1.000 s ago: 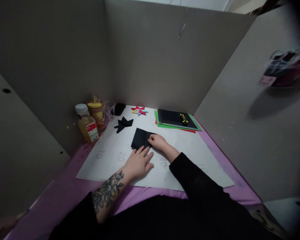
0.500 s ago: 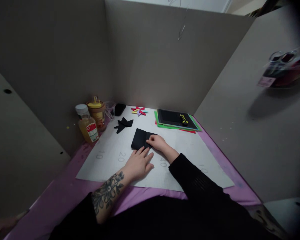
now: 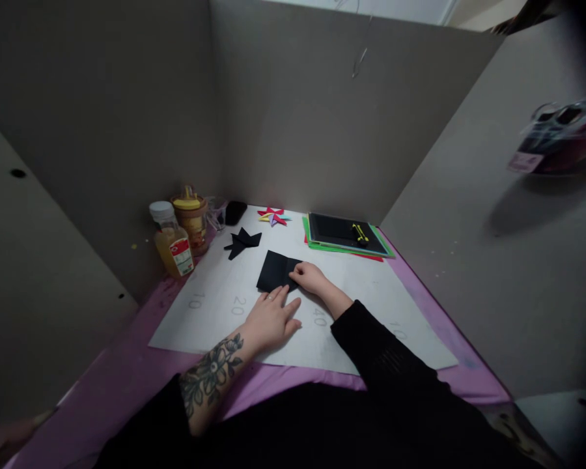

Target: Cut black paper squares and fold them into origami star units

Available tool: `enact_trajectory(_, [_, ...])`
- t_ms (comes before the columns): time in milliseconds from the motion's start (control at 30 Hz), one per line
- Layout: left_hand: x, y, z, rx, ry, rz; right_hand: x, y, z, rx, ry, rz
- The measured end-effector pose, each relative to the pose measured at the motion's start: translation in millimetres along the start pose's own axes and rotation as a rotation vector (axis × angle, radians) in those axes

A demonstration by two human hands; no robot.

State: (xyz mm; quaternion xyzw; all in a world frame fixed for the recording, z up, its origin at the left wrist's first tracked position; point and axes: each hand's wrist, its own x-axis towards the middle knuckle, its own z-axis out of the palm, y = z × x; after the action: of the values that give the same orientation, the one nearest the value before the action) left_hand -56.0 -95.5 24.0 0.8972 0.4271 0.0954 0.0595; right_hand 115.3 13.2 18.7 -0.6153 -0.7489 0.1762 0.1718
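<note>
A folded black paper [image 3: 273, 270] lies on a large white sheet [image 3: 361, 345] marked with handwritten numbers. My left hand [image 3: 273, 319] rests flat with fingers spread, its fingertips on the paper's near edge. With fingers pinched together, my right hand [image 3: 310, 277] grips the paper's right side; the fingers hide part of that edge. Beyond and to the left lies a folded black paper star [image 3: 243, 241] with several points. Farther back is a multicoloured paper star [image 3: 273, 216].
At the back right, a stack of coloured paper [image 3: 329, 229] carries a small yellow and black tool [image 3: 360, 234]. On the left stand a bottle [image 3: 173, 244], a brown cup [image 3: 191, 218] and a clear cup [image 3: 217, 212]. Grey partitions surround the pink-covered table [image 3: 473, 378]. A holder with scissors [image 3: 551, 140] hangs right.
The view has shifted slightly. Both hands stay on the black paper in nearly the same pose, with the right fingers still pinching its right side.
</note>
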Motion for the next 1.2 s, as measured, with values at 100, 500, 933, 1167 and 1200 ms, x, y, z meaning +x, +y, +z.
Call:
enact_trajectory(100, [0.2,-0.3,0.6,0.001,0.000,-0.001,-0.4,-2.0,0.6,-0.045,0.009,0.016])
enact_trajectory(500, [0.6,0.1,-0.3,0.002,-0.002,-0.006,-1.8,-4.9,-0.2,-0.085,0.017,0.027])
enact_trajectory(933, [0.5,0.6,-3.1,0.007,0.003,0.002,-1.9,-5.2,-0.5,-0.130,0.024,0.018])
enact_trajectory(1167, [0.1,0.7,-2.6,-0.013,0.004,-0.002,-0.6,-4.0,0.5,-0.147,0.000,0.019])
enact_trajectory(1200, [0.1,0.6,-2.4,-0.013,0.005,-0.001,-0.6,-4.0,0.5,-0.147,-0.003,0.019])
